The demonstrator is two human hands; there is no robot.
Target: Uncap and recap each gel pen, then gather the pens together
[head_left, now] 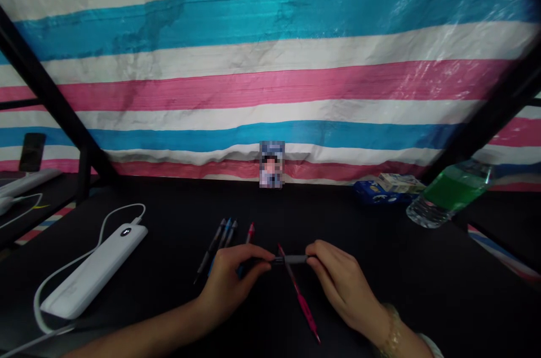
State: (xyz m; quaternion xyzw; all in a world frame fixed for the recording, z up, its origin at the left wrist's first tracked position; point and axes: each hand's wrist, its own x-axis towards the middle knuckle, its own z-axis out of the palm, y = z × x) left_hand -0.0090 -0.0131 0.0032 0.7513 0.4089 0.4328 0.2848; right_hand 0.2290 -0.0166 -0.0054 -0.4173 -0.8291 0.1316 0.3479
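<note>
Level between my two hands is a dark grey pen [296,259]. Its left end is pinched by the thumb and fingers of my left hand [232,274]. The fingertips of my right hand [344,278] pinch its right end. Both hands cover the pen's tips. A bright pink pen [305,310] lies slanted on the desk, passing under the grey one in view. Beyond my left hand lie several dark and blue pens [216,241] side by side, partly hidden by it. A red-tipped pen [251,231] lies just right of them.
On the left of the black desk [177,206] rests a white power bank [97,270] with a white cable [63,274]. A bottle with a green label [452,191] leans at the right, near a blue box [376,193]. Striped sheeting [270,87] hangs behind.
</note>
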